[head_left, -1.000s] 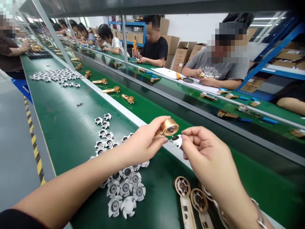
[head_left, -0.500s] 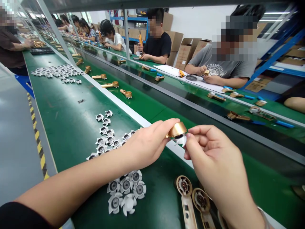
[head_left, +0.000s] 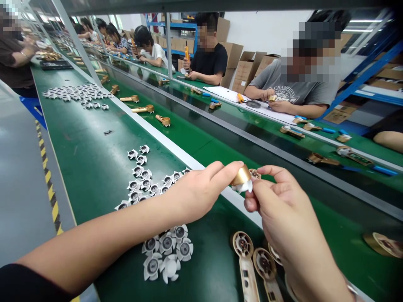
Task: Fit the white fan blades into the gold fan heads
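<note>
My left hand [head_left: 201, 191] grips a gold fan housing [head_left: 242, 176] by its round end, tilted above the bench edge. A white fan blade wheel [head_left: 243, 187] pokes out from the open underside of that housing. My right hand [head_left: 286, 209] pinches the blade wheel's edge with thumb and fingers, close against the housing. The handle is hidden behind my left hand. Below my right wrist lie several gold fan housings [head_left: 244, 247], their round grilles facing up. Loose white blade wheels [head_left: 153, 265] lie under and beyond my left forearm.
A green conveyor belt [head_left: 201, 140] carries gold housings [head_left: 163, 121] beyond the white bench rail [head_left: 166, 142]. More blade wheels [head_left: 75, 93] are spread farther up the bench. Across the line, several people work, one in a grey shirt [head_left: 296, 90]. A metal post [head_left: 77, 42] rises at the left.
Both hands have shifted slightly right with the housing, which has tilted. Another gold housing has come into view on the belt at the right. Pieces on the far belt have moved right.
</note>
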Motion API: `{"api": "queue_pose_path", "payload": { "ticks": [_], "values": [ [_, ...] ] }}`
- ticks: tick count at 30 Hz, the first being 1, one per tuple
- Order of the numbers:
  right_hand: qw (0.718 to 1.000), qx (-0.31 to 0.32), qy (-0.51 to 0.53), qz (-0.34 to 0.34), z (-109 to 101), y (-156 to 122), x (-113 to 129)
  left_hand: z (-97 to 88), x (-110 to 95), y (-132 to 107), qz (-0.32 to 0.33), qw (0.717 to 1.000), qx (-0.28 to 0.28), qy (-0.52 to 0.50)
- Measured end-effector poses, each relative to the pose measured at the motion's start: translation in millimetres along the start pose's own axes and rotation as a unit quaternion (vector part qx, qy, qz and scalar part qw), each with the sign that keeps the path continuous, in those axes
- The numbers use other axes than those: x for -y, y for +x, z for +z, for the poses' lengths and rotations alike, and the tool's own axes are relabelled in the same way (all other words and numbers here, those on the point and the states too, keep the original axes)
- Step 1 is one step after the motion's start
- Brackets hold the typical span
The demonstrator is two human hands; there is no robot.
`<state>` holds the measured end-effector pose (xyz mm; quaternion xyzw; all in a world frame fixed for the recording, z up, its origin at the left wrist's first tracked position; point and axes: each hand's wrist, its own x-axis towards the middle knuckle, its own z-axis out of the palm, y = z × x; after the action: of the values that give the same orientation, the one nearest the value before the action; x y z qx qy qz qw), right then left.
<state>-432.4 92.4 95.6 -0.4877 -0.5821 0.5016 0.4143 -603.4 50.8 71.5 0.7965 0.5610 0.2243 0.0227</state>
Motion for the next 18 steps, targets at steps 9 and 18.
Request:
{"api": "queue_pose_path", "payload": {
  "ticks": [9, 18],
  "values": [
    [0.997, 0.071, 0.018, 0.000, 2, 6, -5, -5.7, 2, 9, -0.080, 0.990, -0.015, -0.112],
    [0.865, 0.294, -0.389, -0.121, 37, -7, -46, 23.4, 84, 74, -0.263, 0.944, 0.155, 0.126]
  ]
}}
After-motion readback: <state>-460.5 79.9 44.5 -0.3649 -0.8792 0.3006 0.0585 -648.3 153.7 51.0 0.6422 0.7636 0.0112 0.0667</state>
